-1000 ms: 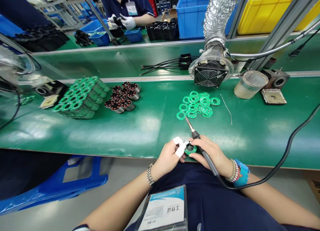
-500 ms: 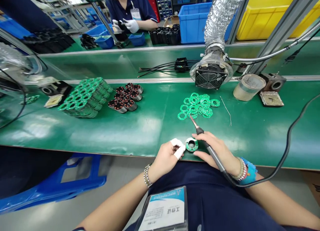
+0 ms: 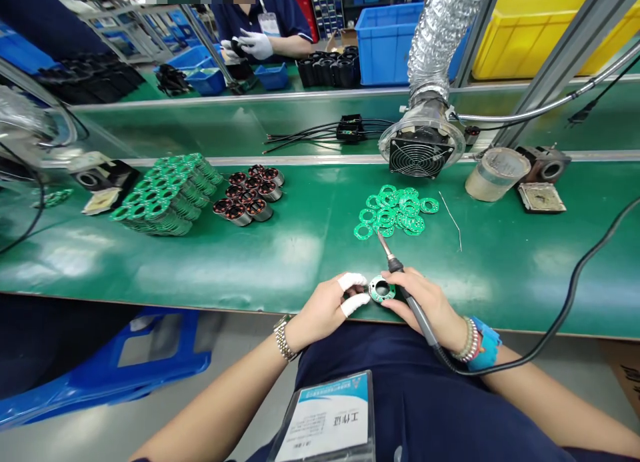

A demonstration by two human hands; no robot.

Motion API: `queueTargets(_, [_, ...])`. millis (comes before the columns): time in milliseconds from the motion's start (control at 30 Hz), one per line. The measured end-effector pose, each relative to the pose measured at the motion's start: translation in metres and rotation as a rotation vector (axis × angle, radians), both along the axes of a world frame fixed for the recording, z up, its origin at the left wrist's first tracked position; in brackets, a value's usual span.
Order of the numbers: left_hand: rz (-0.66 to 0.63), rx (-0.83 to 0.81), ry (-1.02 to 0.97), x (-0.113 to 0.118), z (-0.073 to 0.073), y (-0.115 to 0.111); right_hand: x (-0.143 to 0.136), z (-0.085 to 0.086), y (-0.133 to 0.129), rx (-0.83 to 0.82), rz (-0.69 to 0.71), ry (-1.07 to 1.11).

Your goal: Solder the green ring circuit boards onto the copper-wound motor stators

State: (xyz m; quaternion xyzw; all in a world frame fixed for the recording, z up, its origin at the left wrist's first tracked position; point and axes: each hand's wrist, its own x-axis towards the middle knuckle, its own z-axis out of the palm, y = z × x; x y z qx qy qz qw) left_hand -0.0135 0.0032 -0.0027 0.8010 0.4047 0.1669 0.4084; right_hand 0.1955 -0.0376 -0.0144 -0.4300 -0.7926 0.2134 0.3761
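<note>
A round part topped with a green ring board is near the bench's front edge. My right hand has thumb and forefinger around its right side and also holds a soldering iron, whose tip points forward-left. My left hand, with white covers on thumb and forefinger, is at the part's left edge, the two fingers apart. Whether they touch the part is hard to tell. Beyond the iron's tip lies a loose pile of green ring boards.
Stacked green boards and copper-wound cores stand to the left. A fan under a foil duct is behind the pile. At right are a cup and a bent wire. Across the bench, a person's gloved hands hold a dark part.
My right thumb and forefinger have closed in on the round part from the right. My left thumb and forefinger have spread slightly and shifted left.
</note>
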Motion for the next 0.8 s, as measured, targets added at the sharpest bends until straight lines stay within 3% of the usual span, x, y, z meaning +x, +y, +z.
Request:
queueTargets(67, [-0.118, 0.314, 0.108, -0.005, 0.000, 0.002, 0.000, -0.001, 0.000, 0.003, 0.002, 0.011])
queueTargets(133, [-0.193, 0.505, 0.185, -0.008, -0.002, 0.004, -0.001, -0.001, 0.000, -0.005, 0.000, 0.020])
queueTargets(267, [-0.212, 0.605, 0.270, -0.003, -0.006, 0.004, -0.001, -0.001, -0.001, 0.003, -0.005, 0.013])
queueTargets(367, [-0.093, 0.434, 0.269, 0.009, -0.007, 0.000, -0.001, -0.001, -0.001, 0.008, -0.006, 0.002])
queueTargets(500, [0.079, -0.195, 0.069, 0.019, -0.004, -0.006, -0.001, -0.002, -0.001, 0.028, -0.002, -0.008])
queueTargets(567, [0.100, -0.350, -0.004, 0.016, -0.002, -0.007, -0.001, -0.002, 0.000, 0.036, -0.004, -0.006])
queueTargets(600, [0.108, -0.293, -0.002, 0.012, -0.002, -0.007, -0.001, -0.002, 0.000, 0.037, -0.003, -0.002])
queueTargets(667, [0.077, 0.018, 0.054, 0.002, -0.002, -0.006, -0.002, -0.002, 0.000, 0.035, -0.001, 0.006])
queueTargets(733, [-0.012, 0.370, 0.120, -0.007, -0.004, -0.005, -0.002, -0.003, 0.000, 0.035, 0.004, 0.010])
queueTargets(800, [-0.104, 0.591, 0.158, -0.012, -0.008, -0.004, -0.002, -0.003, 0.000, 0.041, 0.006, 0.011])
